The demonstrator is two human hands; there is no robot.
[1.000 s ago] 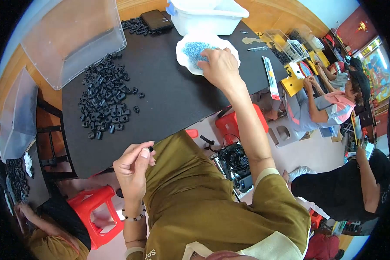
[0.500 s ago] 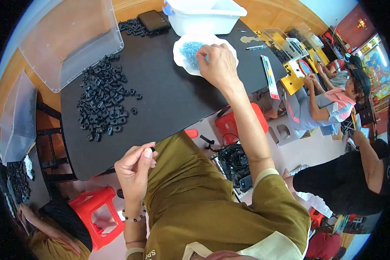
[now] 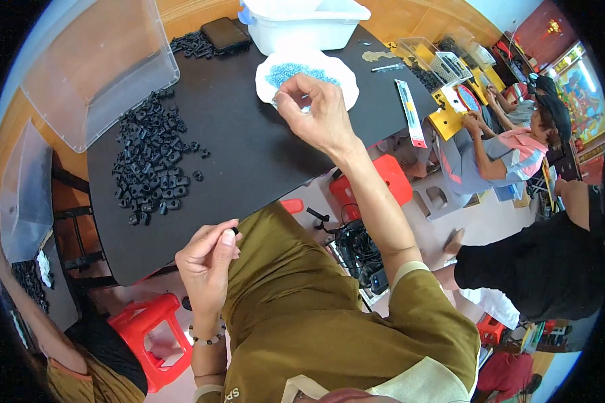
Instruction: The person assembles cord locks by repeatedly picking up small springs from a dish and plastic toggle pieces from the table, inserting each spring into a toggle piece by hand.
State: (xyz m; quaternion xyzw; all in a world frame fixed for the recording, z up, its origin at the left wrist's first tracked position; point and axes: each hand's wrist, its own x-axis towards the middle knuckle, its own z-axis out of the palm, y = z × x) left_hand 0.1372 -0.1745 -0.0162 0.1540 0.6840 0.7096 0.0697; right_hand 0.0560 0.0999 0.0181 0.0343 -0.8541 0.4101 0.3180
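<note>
In my left hand (image 3: pixel 207 258), just off the table's near edge, thumb and fingers pinch a small black plastic piece (image 3: pixel 234 230). My right hand (image 3: pixel 321 115) is over the near side of a white scalloped plate (image 3: pixel 349 79), thumb and forefinger together. Whatever its fingertips hold is too small to make out. Tiny blue pieces (image 3: pixel 296 69) lie heaped on the plate, partly hidden by that hand. To the left, many small black plastic parts (image 3: pixel 151 164) form a loose pile on the dark table (image 3: pixel 232 134).
A white tub (image 3: pixel 302 30) stands behind the plate, a dark flat box (image 3: pixel 226 35) beside it. A clear bin (image 3: pixel 97 74) leans at the far left. Red stools (image 3: pixel 161 339) stand below. Co-workers sit rightward, one at a yellow board (image 3: pixel 448 115); another person's arm (image 3: pixel 30 312) shows lower left.
My right hand has drawn back from the blue pieces toward the plate's near edge. The left keeps its pinch. The view has shifted slightly, and the person at lower left has moved an arm.
</note>
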